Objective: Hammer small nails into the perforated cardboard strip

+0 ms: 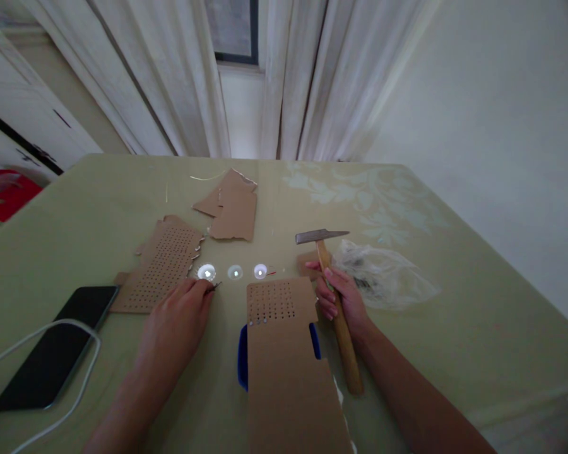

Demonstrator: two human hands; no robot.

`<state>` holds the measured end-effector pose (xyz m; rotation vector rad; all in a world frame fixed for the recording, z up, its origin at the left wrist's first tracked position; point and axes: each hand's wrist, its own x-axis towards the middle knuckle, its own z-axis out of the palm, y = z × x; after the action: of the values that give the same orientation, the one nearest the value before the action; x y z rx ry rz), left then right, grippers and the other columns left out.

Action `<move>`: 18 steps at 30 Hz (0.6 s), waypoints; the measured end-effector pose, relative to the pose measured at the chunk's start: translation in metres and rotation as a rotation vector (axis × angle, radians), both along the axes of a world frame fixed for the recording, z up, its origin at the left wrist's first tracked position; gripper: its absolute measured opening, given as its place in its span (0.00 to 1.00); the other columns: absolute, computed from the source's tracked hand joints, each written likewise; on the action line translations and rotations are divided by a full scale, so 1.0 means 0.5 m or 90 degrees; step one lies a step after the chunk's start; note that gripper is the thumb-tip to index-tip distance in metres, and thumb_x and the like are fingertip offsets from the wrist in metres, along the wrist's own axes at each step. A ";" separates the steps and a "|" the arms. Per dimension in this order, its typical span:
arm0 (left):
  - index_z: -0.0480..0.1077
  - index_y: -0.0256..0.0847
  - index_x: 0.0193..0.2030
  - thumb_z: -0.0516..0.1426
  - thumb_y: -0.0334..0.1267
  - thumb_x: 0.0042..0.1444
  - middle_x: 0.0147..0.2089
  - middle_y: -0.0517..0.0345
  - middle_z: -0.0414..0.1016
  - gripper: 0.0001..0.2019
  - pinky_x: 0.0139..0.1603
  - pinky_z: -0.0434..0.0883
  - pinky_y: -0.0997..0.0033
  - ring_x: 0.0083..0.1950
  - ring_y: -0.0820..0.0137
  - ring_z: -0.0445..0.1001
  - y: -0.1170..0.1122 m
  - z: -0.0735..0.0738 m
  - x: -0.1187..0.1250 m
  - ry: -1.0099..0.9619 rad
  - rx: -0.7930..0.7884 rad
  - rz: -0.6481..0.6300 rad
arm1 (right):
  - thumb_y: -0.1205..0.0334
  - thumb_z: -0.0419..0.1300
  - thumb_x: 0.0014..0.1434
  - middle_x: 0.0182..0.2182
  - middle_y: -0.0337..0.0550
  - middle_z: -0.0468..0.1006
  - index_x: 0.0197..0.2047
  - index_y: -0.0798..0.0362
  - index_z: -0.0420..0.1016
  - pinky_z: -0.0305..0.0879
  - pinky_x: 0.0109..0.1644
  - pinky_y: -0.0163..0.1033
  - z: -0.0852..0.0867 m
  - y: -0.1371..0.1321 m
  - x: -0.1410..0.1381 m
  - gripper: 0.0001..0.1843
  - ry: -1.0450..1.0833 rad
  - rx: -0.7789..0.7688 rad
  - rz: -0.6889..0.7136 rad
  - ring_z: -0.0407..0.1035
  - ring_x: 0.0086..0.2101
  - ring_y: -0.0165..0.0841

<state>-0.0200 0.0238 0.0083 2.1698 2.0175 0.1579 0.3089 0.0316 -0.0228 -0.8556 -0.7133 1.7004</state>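
Note:
My right hand [341, 301] is closed around the wooden handle of a hammer [322, 248], whose metal head points up and away from me. Between the thumb and fingertips of my left hand [184, 318] is a small, thin, dark metal piece [216, 286], too small to name surely. A cardboard strip [284, 384] lies between my hands, over a blue object [243, 358] that shows at both sides. Rows of holes dot its far end, and a few small pale pieces sit in the nearest row. The hammer is just right of this strip.
Another perforated cardboard sheet [163, 265] lies left, beside a phone [59, 353] with a white cable [92, 372]. Torn cardboard [236, 211] lies farther back. A clear plastic bag [388, 277] rests right of the hammer. Three round bright spots show on the tabletop.

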 end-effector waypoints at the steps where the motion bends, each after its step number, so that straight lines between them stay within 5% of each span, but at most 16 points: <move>1: 0.80 0.44 0.48 0.48 0.41 0.75 0.51 0.46 0.84 0.17 0.45 0.74 0.57 0.48 0.51 0.84 0.001 0.000 0.001 -0.002 0.000 0.004 | 0.47 0.73 0.66 0.18 0.23 0.65 0.55 0.53 0.83 0.59 0.13 0.27 0.001 0.000 -0.001 0.23 0.000 0.001 0.002 0.51 0.12 0.22; 7: 0.80 0.46 0.45 0.53 0.43 0.73 0.46 0.50 0.85 0.14 0.43 0.74 0.59 0.43 0.54 0.83 0.007 -0.001 0.002 -0.119 0.077 0.023 | 0.45 0.73 0.65 0.18 0.23 0.64 0.55 0.53 0.82 0.58 0.13 0.27 0.003 0.004 -0.002 0.23 0.000 0.006 0.006 0.50 0.12 0.22; 11: 0.80 0.47 0.45 0.62 0.44 0.71 0.43 0.57 0.86 0.07 0.47 0.78 0.63 0.42 0.63 0.84 -0.017 0.012 0.035 -0.428 0.248 -0.026 | 0.46 0.74 0.64 0.18 0.22 0.64 0.55 0.53 0.83 0.58 0.13 0.27 -0.001 0.003 -0.002 0.24 0.002 0.002 0.003 0.51 0.12 0.22; 14: 0.80 0.48 0.46 0.63 0.40 0.72 0.42 0.59 0.87 0.03 0.48 0.80 0.64 0.43 0.65 0.85 -0.047 0.024 0.071 -0.635 0.284 -0.083 | 0.47 0.74 0.65 0.18 0.23 0.64 0.54 0.54 0.83 0.58 0.13 0.27 -0.001 0.002 -0.005 0.23 0.001 -0.004 -0.005 0.51 0.12 0.22; 18: 0.83 0.51 0.47 0.65 0.36 0.70 0.39 0.60 0.88 0.05 0.43 0.79 0.64 0.40 0.65 0.82 -0.068 0.025 0.102 -0.667 0.265 -0.156 | 0.47 0.74 0.65 0.18 0.23 0.64 0.54 0.55 0.83 0.58 0.13 0.27 0.003 0.002 -0.008 0.23 -0.001 -0.008 -0.007 0.51 0.12 0.22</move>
<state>0.0309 -0.0101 0.0208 1.8304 1.1574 1.4242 0.3049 0.0325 -0.0213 -0.8685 -0.6992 1.6950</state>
